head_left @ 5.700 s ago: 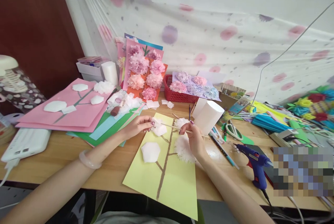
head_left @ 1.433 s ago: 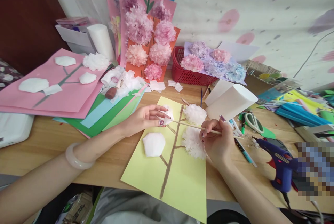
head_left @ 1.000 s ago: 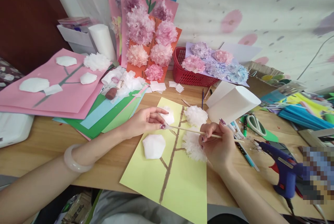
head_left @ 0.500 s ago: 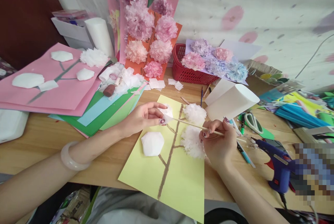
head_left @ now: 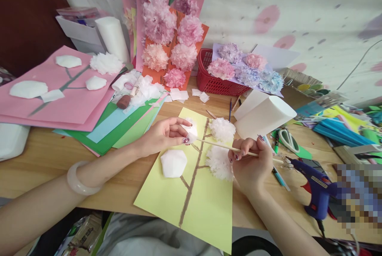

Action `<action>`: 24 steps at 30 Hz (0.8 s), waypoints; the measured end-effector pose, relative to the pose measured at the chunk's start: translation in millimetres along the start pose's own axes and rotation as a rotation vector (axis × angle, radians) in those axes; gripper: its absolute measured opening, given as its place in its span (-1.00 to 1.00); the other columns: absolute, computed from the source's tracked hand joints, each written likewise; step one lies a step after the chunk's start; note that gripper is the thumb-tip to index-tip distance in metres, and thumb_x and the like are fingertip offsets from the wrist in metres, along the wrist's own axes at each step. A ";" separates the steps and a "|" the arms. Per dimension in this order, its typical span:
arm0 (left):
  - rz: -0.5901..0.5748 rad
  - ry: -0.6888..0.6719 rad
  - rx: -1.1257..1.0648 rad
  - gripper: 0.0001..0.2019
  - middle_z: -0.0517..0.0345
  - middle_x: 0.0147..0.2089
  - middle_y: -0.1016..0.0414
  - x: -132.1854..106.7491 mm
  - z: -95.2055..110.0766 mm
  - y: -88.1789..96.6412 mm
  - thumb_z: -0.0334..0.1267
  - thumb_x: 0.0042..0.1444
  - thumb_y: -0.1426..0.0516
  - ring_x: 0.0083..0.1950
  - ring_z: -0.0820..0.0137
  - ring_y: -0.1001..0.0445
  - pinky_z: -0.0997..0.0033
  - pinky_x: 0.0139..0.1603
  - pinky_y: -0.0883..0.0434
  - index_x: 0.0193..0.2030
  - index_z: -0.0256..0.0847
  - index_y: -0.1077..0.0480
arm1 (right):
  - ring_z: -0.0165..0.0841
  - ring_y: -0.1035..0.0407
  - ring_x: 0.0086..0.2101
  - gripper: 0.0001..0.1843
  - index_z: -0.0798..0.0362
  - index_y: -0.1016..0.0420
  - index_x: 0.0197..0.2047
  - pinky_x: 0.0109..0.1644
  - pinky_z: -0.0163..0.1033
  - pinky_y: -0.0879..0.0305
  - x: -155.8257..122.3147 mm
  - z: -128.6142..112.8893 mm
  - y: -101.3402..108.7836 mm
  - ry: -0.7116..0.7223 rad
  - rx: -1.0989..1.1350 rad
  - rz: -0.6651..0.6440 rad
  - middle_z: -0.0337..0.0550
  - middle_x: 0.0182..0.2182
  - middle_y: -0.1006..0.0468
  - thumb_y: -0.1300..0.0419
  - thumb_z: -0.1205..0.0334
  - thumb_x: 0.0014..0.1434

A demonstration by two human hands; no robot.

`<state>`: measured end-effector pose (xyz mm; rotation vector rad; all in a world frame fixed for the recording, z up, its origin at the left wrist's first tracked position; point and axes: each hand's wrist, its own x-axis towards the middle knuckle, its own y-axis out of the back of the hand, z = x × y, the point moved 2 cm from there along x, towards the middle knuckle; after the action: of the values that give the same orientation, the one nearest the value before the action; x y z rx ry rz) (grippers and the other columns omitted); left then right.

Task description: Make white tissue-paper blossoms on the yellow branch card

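Observation:
My left hand [head_left: 171,132] pinches a small piece of white tissue paper [head_left: 191,138] over the upper left of a yellow sheet [head_left: 209,212]. In my right hand [head_left: 250,158] is a thin wooden stick [head_left: 219,144], its far tip at the tissue between my left fingers. A brown branch [head_left: 193,176] is drawn on the sheet. Fluffy white tissue flowers [head_left: 222,129] stand along its right side, the lower one partly behind my right hand. To its left lies a flat white tissue pad [head_left: 174,163]; another pad [head_left: 190,125] is partly covered by my left hand.
A blue glue gun [head_left: 316,186] and scissors [head_left: 289,140] lie to the right. White paper rolls [head_left: 262,117] stand behind my right hand. Pink sheets [head_left: 68,107] with tissue pads overlap coloured paper at left. A red basket [head_left: 219,85] and finished flower pictures [head_left: 171,37] are at the back.
The tissue in my left fingers is now bunched around the stick's tip, where it lay flatter before. My right hand has barely shifted, and the view has moved slightly.

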<state>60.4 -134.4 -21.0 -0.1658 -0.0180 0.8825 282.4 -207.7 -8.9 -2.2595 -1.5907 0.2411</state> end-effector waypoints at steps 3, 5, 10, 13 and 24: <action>0.003 -0.022 -0.006 -0.59 0.15 -0.25 -0.53 0.2 0.7 -0.1 -0.35 -0.02 -0.26 -0.14 0.38 -0.53 0.33 -0.03 -0.42 0.01 -0.27 -0.34 | -0.44 -0.03 -0.71 -0.48 0.00 -0.29 -0.78 -0.68 -0.30 -0.02 1.6 0.0 1.2 0.010 -0.003 0.045 -0.24 -0.81 -0.09 -0.04 0.05 0.17; 0.006 -0.030 0.000 -0.59 0.15 -0.26 -0.54 0.1 0.7 -0.3 -0.35 -0.02 -0.27 -0.14 0.37 -0.54 0.32 -0.02 -0.42 0.01 -0.27 -0.34 | -0.45 -0.05 -0.70 -0.49 0.00 -0.29 -0.78 -0.67 -0.31 -0.05 1.5 0.6 0.4 0.012 -0.014 0.043 -0.25 -0.80 -0.11 -0.05 0.04 0.16; 0.001 -0.013 0.060 -0.60 0.13 -0.28 -0.56 -0.3 -1.5 -0.9 -0.33 -0.03 -0.28 -0.16 0.35 -0.55 0.31 -0.06 -0.44 -0.02 -0.27 -0.36 | -0.44 -0.10 -0.68 -0.49 0.01 -0.31 -0.77 -0.67 -0.35 -0.10 -1.1 3.5 -4.5 -0.027 -0.008 -0.077 -0.26 -0.79 -0.13 -0.09 -0.01 0.13; -0.012 0.001 0.088 -0.60 0.11 -0.27 -0.58 -0.5 -3.3 -0.9 -0.32 -0.04 -0.28 -0.15 0.34 -0.56 0.34 -0.09 -0.45 -0.02 -0.26 -0.38 | -0.44 -0.12 -0.67 -0.49 0.02 -0.33 -0.76 -0.66 -0.34 -0.11 -1.7 5.6 -5.3 -0.014 -0.013 -0.108 -0.26 -0.79 -0.15 -0.07 -0.01 0.15; -0.074 0.016 0.103 -0.59 0.04 -0.20 -0.58 -1.5 1.6 -2.0 -0.29 0.02 -0.25 -0.11 0.29 -0.55 0.29 -0.06 -0.44 0.02 -0.29 -0.35 | -0.44 -0.13 -0.69 -0.49 0.00 -0.31 -0.75 -0.62 -0.30 -0.07 -3.2 9.2 -2.9 0.039 -0.095 -0.076 -0.27 -0.78 -0.16 -0.02 0.03 0.17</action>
<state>60.8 -136.5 -19.0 -0.0752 0.0355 0.8062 275.6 -208.1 -16.5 -2.2534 -1.6972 0.1024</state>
